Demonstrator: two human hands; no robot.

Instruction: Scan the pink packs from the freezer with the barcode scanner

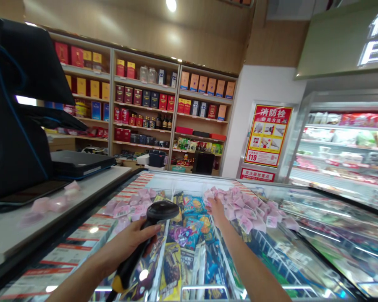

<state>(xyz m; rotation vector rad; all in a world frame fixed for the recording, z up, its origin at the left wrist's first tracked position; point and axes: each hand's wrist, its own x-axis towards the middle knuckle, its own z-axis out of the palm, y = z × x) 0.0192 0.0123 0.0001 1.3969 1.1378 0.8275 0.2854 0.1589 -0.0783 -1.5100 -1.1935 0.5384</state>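
Observation:
My left hand is wrapped round the handle of a black barcode scanner, whose head points away from me over the glass freezer top. Its handle has a yellow part near the lower end. My right hand reaches to the left edge of a heap of small pink packets with white labels, its fingers bent onto a packet there. A smaller group of pink packets lies on the glass beyond my left hand. The fingertips of my right hand are small and partly hidden.
Under the glass, the chest freezer holds bright ice cream packs between wire dividers. At left, a counter carries a black till and several more pink packets. Shelves of boxes and a lit fridge stand behind.

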